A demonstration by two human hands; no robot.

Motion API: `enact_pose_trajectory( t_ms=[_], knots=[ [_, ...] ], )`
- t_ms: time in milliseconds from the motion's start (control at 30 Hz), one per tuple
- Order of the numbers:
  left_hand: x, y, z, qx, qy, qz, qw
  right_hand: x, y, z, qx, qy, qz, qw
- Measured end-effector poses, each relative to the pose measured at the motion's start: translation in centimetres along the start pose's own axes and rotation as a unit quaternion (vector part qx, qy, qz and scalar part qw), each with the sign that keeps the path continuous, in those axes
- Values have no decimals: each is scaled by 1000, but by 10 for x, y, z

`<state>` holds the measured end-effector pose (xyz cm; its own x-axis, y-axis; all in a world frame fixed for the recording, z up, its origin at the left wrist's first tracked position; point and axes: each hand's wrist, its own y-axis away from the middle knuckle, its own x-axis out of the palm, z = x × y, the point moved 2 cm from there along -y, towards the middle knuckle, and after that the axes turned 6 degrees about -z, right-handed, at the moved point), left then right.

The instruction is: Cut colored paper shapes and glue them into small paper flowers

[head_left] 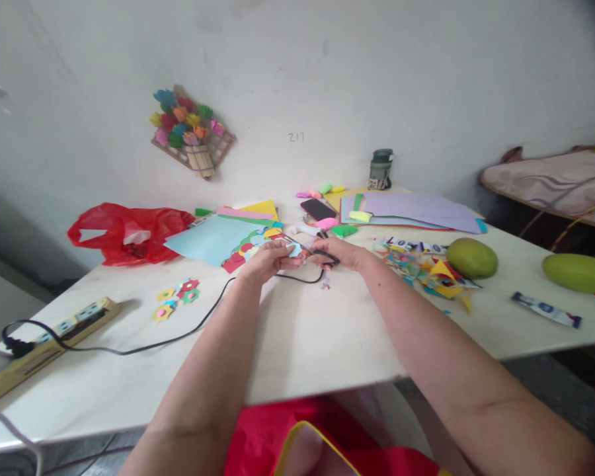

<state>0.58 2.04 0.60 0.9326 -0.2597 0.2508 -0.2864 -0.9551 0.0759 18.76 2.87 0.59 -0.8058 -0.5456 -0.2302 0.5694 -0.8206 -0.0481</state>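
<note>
The small piece of light-blue paper (pixel 295 249) is above the white table (pixel 317 344), between the two hands. It should be very light, thin and easy to crease, so an edge seems the best place for a gentle hold. The left hand (pixel 272 259) has its fingers pinched on this paper; the right hand (pixel 343 254) has its fingers curled around the black-handled scissors (pixel 331 258).

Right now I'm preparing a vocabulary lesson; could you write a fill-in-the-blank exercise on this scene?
The right hand holds a pair of ____.
The left hand holds pale ____ paper.
The plastic bag is coloured ____.
The number on the wall reads ____.

Missing words: scissors; blue; red; 217.
</note>
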Motion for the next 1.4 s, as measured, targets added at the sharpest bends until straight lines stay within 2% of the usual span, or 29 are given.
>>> enact_pose_trajectory(
  t_ms=[133, 333, 500, 1100, 1233, 1400],
  knots=[
    [-4, -3, 3, 6, 2, -5, 1000, 2, 2, 4, -5, -2, -3, 1000],
    [-5, -3, 3, 8, 1, -19, 1000, 1, -1, 1, 18, -60, 14, 998],
    [-3, -2, 2, 6, 5, -31, 1000, 0, -1, 0, 25, -55, 12, 998],
    [-3, -6, 7, 3, 29, -12, 1000, 4, 2, 7, 43, -60, 1, 997],
    [-3, -7, 8, 3, 32, -13, 999, 4, 1, 5, 35, -54, -17, 998],
    [-2, -6, 8, 2, 39, -16, 999, 4, 0, 3, 23, -61, -8, 998]
  ],
)
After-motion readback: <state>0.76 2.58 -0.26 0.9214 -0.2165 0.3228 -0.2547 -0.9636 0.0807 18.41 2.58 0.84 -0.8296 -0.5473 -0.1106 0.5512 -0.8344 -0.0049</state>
